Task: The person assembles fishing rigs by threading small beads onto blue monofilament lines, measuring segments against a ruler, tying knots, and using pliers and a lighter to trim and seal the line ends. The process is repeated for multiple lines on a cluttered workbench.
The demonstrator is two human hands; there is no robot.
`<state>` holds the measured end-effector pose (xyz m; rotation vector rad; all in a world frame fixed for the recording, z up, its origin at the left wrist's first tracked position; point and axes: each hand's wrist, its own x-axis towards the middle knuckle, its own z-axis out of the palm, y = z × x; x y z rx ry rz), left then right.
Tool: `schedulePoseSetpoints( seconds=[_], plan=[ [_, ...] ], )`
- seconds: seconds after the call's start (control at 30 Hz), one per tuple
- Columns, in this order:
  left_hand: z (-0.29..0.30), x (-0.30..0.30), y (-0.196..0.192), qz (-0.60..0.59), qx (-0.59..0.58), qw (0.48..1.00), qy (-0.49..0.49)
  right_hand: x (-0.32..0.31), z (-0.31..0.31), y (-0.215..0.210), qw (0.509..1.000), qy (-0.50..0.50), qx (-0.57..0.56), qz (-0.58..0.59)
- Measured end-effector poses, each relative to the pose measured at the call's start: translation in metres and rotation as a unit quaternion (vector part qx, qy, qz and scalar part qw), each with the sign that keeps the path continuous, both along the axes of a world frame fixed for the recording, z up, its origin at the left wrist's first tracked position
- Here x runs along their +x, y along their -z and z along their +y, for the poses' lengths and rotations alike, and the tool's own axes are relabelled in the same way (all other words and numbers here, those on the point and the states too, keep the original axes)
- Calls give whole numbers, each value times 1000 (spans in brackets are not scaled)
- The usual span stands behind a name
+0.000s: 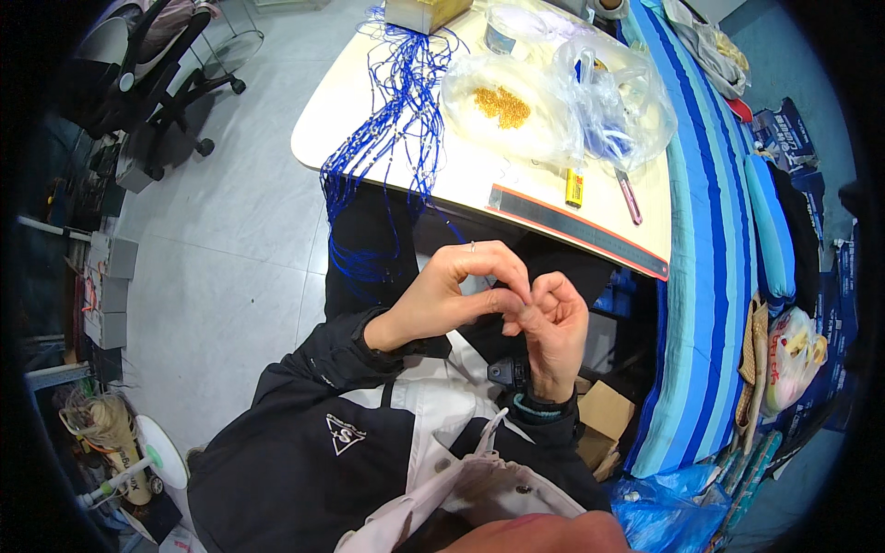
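Observation:
My left hand point(461, 290) and my right hand point(556, 334) meet over my lap, just off the table's front edge. Thumb and fingertips are pinched on both, tip to tip; whatever lies between them is too small to make out. A ring sits on a left finger. Beyond my left hand, a bundle of thin blue cords point(392, 129) with small pale beads spreads over the table and hangs down its front edge. Small gold beads point(502, 108) lie in a heap on a clear plastic bag point(461, 88).
A dark ruler with red edges point(581, 230) lies along the table's front point(318, 138). Behind it are a yellow tube-like item point(574, 187), a pink pen-like tool point(629, 198) and a filled clear bag point(618, 101). A box point(426, 14) rests on the cords. Striped blue bedding point(705, 276) borders the right.

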<state>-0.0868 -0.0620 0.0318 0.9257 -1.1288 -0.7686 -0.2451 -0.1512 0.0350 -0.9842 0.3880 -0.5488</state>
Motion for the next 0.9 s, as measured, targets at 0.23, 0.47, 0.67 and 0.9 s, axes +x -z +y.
schedulePoseSetpoints(
  seconds=[0.23,0.47,0.67,0.9],
  plan=[
    [1,-12,2,-112,-43,986,-117,-3,11,-2,987,68,-124,73],
    [-2,-13,3,-119,42,992,-29,-1,6,2,984,142,-102,-41],
    [4,-1,0,-210,-33,968,-130,-7,1,1,995,92,-20,-9],
    [7,1,-4,-284,-61,935,-202,-4,-6,7,999,-17,11,47]
  ],
)
